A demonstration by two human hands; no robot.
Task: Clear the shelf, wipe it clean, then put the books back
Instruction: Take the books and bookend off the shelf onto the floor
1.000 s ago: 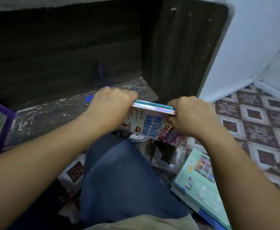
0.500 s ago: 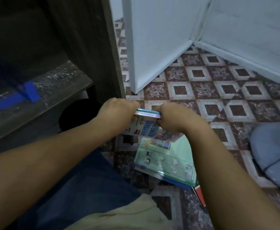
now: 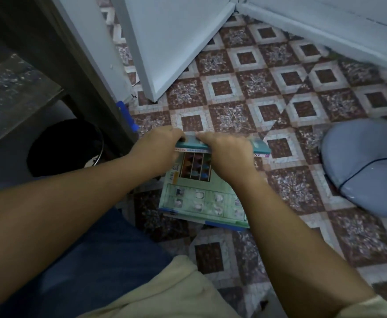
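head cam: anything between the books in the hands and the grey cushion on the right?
Nothing. Only bare patterned floor tiles lie between the held books and the grey cushion, as the head view shows.

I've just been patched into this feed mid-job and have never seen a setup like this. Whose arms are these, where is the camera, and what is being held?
There is no machine here. A person works with bare hands, and the single picture comes from a camera worn on the head, looking forward and down. The left hand and right hand both grip the teal-edged books, a thin book or two, by the upper edge. They hold them over a pile of books lying on the patterned tiled floor; I cannot tell whether they touch the pile. At far left is the dark shelf, its board speckled white. Below it sits a round black container. At right lies a grey-blue cushion.
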